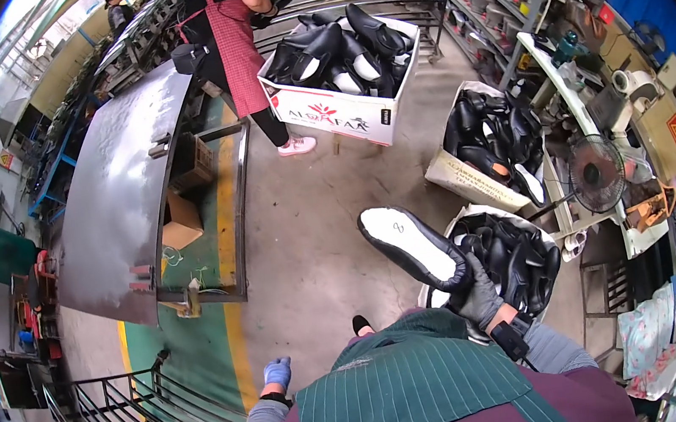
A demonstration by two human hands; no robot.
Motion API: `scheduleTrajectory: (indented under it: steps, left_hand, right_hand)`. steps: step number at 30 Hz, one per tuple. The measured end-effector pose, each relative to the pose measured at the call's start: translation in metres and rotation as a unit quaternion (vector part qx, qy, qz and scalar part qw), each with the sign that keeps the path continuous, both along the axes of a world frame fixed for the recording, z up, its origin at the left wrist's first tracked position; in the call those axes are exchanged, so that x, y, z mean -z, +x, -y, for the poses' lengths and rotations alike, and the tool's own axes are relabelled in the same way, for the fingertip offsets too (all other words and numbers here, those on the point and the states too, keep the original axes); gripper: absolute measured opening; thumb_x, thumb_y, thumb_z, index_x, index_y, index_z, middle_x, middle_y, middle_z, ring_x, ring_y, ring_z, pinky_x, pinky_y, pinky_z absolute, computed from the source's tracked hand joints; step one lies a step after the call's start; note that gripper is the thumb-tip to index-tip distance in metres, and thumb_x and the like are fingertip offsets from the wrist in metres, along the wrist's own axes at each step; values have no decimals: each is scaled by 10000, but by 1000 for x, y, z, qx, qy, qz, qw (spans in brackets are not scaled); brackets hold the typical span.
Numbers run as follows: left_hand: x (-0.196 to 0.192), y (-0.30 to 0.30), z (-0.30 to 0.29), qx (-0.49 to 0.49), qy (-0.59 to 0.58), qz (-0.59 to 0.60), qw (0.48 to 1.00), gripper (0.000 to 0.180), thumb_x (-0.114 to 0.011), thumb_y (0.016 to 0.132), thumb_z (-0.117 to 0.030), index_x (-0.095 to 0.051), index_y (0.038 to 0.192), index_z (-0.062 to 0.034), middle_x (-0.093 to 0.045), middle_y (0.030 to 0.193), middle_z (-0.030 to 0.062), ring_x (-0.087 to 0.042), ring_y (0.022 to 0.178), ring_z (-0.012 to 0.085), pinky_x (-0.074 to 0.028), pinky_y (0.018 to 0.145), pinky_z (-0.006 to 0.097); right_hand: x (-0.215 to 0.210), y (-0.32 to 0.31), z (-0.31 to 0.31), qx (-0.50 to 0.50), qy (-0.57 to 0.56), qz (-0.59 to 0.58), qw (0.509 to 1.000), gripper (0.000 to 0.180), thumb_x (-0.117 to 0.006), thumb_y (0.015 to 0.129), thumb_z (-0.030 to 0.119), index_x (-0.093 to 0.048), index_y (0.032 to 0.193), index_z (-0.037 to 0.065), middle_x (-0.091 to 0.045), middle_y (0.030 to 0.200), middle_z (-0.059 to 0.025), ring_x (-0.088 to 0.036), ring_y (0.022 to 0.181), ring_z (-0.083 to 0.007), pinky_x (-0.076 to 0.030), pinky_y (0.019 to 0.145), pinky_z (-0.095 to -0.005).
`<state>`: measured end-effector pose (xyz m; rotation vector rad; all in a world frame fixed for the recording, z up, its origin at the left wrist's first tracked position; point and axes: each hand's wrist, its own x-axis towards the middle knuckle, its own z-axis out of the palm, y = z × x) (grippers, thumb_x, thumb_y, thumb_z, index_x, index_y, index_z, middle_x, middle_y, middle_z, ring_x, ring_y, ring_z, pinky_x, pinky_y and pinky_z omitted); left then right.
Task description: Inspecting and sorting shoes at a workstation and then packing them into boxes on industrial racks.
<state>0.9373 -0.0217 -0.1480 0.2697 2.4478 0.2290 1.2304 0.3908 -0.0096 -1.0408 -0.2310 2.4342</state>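
My right hand (481, 299), in a grey glove, grips a black shoe (411, 248) near one end. Its white underside faces up and bears a small mark; black upper material wraps over the edge. The shoe is held out over the floor, beside a box of black shoes (515, 260) that lies just past my right hand. Low at my left side hangs my left hand (277, 374) in a blue glove, its fingers drawn together and nothing seen in them. It is nearest to a black metal rack (150, 406).
Two more boxes of black shoes stand ahead: a printed white carton (343, 121) and an open box (471, 181). A co-worker in a red checked apron (232, 54) stands by the carton. A sheet-metal-topped table (122, 188) is left; a fan (596, 173) and workbench are right.
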Motion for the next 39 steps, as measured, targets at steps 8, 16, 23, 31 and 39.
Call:
scheduleTrajectory:
  steps: [8,16,23,31,39]
  left_hand:
    - [-30,-102,-215,62,173,4,983,444,-597,817,-364,-638,1067,1,-644,1047,210,-612,1007,328,-463,886,396]
    - [-62,-167,-565,174,285,-64,940,636,-657,777,-419,-520,1239,-4,-530,1255,213,-495,1178,341,-391,995,390]
    - [-55,-209,-796,88,344,-120,927,836,-742,714,-368,-368,1335,49,-464,1295,270,-445,1217,374,-355,1030,380]
    - [22,-268,-913,32,111,66,991,814,-692,717,-505,-478,1232,88,-542,1238,248,-462,1229,333,-379,996,333]
    - [12,-270,-900,60,187,-13,980,518,-521,813,-278,-510,1197,69,-577,1132,287,-532,1103,404,-417,943,407]
  right_hand:
    - [5,-22,-59,42,-4,59,997,476,-615,803,536,-582,1131,192,-637,1027,25,-595,858,-134,-451,639,-273]
    - [25,-71,-222,107,4,127,986,397,-583,801,574,-617,1021,245,-626,889,94,-478,605,-76,-321,453,-218]
    - [-22,-94,-376,130,57,89,986,523,-448,905,497,-478,1306,162,-560,1242,-19,-554,1096,-205,-474,873,-366]
    - [-17,-121,-484,129,37,-32,990,492,-578,838,501,-560,1207,175,-618,1115,42,-602,949,-134,-498,744,-297]
    - [-13,-179,-571,78,22,12,997,488,-529,882,476,-528,1250,154,-592,1202,5,-567,1092,-167,-495,843,-328]
